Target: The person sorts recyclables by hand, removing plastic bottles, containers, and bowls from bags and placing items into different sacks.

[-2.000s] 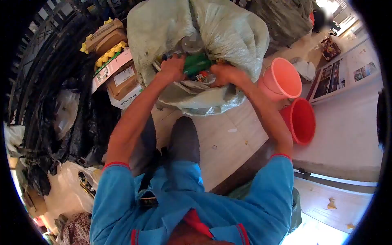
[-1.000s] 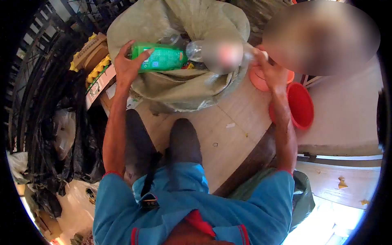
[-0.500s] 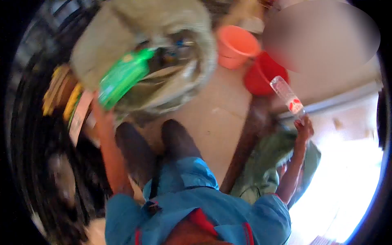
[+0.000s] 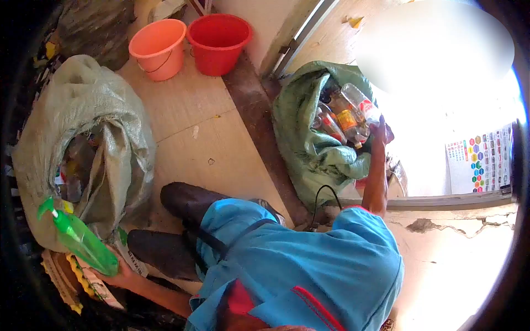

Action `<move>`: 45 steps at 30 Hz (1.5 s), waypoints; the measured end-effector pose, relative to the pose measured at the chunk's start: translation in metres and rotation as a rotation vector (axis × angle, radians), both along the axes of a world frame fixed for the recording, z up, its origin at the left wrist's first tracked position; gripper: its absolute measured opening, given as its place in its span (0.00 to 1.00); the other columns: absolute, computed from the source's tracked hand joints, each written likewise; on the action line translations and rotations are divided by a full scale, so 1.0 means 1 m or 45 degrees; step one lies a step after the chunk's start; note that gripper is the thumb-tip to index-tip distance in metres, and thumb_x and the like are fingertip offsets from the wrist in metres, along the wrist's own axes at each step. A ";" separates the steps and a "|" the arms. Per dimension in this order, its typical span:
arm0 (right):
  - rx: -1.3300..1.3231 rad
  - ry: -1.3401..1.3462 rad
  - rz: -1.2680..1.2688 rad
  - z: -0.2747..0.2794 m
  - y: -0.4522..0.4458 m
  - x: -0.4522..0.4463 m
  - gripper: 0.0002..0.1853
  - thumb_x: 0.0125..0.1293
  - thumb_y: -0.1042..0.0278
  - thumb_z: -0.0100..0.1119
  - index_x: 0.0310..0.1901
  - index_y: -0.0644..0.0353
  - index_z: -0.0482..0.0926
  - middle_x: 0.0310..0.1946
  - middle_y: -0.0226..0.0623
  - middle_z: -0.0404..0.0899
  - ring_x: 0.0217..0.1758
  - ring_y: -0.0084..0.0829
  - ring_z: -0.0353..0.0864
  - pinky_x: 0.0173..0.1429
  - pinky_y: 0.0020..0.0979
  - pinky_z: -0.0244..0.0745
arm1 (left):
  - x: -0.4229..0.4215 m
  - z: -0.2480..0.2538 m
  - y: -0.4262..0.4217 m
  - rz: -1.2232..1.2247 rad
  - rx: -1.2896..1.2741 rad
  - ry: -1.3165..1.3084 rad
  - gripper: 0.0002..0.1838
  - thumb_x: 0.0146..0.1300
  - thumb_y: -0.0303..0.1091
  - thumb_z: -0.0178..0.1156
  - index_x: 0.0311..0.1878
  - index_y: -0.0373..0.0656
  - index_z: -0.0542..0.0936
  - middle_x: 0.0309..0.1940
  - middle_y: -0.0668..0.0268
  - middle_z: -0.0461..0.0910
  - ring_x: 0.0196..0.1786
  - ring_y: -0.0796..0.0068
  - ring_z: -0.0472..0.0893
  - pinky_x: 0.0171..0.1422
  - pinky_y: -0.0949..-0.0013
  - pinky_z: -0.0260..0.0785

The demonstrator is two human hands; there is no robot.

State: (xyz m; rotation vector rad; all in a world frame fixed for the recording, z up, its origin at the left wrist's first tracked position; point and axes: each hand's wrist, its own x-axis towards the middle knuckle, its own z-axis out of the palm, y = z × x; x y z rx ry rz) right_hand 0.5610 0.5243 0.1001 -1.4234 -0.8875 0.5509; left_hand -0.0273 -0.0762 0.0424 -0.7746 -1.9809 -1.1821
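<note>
My left hand (image 4: pixel 117 274) is closed around the lower end of a green pump bottle (image 4: pixel 83 240), whose pump head points up and left. It is beside a pale woven sack (image 4: pixel 47 127), whose open mouth shows mixed items that I cannot make out well. My right hand (image 4: pixel 380 132) grips one end of a clear plastic bottle (image 4: pixel 359 98) with a red and white label. That bottle lies over the mouth of a green woven sack (image 4: pixel 290 132), in which several other plastic bottles (image 4: pixel 346 118) lie.
A peach bucket (image 4: pixel 171 60) and a red bucket (image 4: pixel 221 58) stand side by side near the wall. A metal door track (image 4: pixel 436 202) runs along the right. Beyond it lies a printed sheet (image 4: pixel 479 160). Cardboard pieces (image 4: pixel 58 276) are at lower left.
My view has swung to the right. My right hand has brought the clear bottle to the green sack's mouth. The green pump bottle stays in my left hand, now beside the pale sack.
</note>
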 end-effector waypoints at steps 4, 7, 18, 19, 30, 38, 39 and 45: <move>0.037 0.132 -0.101 -0.022 0.013 0.011 0.21 0.54 0.65 0.70 0.39 0.76 0.76 0.26 0.46 0.79 0.18 0.30 0.78 0.19 0.25 0.77 | 0.012 -0.009 0.000 -0.289 0.434 -0.387 0.33 0.54 0.28 0.66 0.63 0.42 0.65 0.64 0.54 0.64 0.58 0.57 0.73 0.61 0.54 0.71; -0.045 -0.013 -0.152 -0.024 0.012 0.009 0.21 0.54 0.65 0.70 0.39 0.76 0.77 0.26 0.47 0.79 0.18 0.30 0.78 0.20 0.25 0.77 | 0.014 -0.022 -0.009 -0.571 1.482 -1.176 0.36 0.58 0.32 0.63 0.67 0.39 0.58 0.58 0.50 0.69 0.56 0.54 0.74 0.57 0.53 0.74; -0.385 -1.552 0.192 -0.058 0.018 -0.034 0.25 0.53 0.41 0.61 0.34 0.60 0.81 0.27 0.44 0.80 0.30 0.37 0.76 0.40 0.39 0.70 | 0.136 -0.035 0.049 -0.163 1.021 -1.268 0.34 0.62 0.57 0.54 0.66 0.47 0.64 0.60 0.60 0.69 0.56 0.56 0.73 0.58 0.47 0.66; -0.325 -1.540 0.144 -0.059 0.022 -0.038 0.26 0.53 0.42 0.62 0.34 0.62 0.81 0.28 0.44 0.80 0.31 0.36 0.77 0.40 0.38 0.71 | 0.138 -0.029 0.047 -0.485 1.762 -1.821 0.35 0.61 0.59 0.53 0.66 0.47 0.64 0.60 0.60 0.69 0.56 0.57 0.73 0.57 0.47 0.67; -0.429 -0.157 2.607 -0.004 -0.158 -0.340 0.38 0.59 0.63 0.66 0.67 0.60 0.57 0.58 0.45 0.68 0.55 0.37 0.74 0.49 0.36 0.75 | 0.116 -0.064 0.111 -0.928 1.469 -1.859 0.21 0.69 0.42 0.49 0.59 0.38 0.69 0.52 0.58 0.75 0.52 0.64 0.77 0.58 0.59 0.70; 0.041 0.031 3.286 -0.010 -0.325 -0.480 0.38 0.62 0.61 0.61 0.68 0.65 0.51 0.65 0.51 0.59 0.64 0.42 0.65 0.67 0.43 0.61 | 0.186 0.022 0.031 -0.106 1.216 -1.178 0.32 0.49 0.44 0.71 0.57 0.42 0.73 0.51 0.62 0.76 0.55 0.71 0.73 0.59 0.66 0.66; 0.138 0.090 3.366 -0.001 -0.345 -0.492 0.38 0.62 0.63 0.61 0.68 0.65 0.51 0.64 0.51 0.60 0.63 0.42 0.66 0.66 0.42 0.64 | 0.202 0.031 0.014 -0.023 1.072 -1.171 0.35 0.46 0.44 0.72 0.58 0.44 0.72 0.53 0.62 0.75 0.56 0.68 0.73 0.59 0.64 0.68; 0.394 -0.952 4.141 0.064 -0.483 -0.508 0.43 0.48 0.62 0.70 0.64 0.66 0.59 0.59 0.47 0.66 0.60 0.38 0.69 0.62 0.37 0.67 | 0.301 0.100 -0.024 0.413 0.773 -1.266 0.37 0.40 0.40 0.75 0.55 0.38 0.73 0.48 0.56 0.78 0.53 0.64 0.77 0.56 0.63 0.70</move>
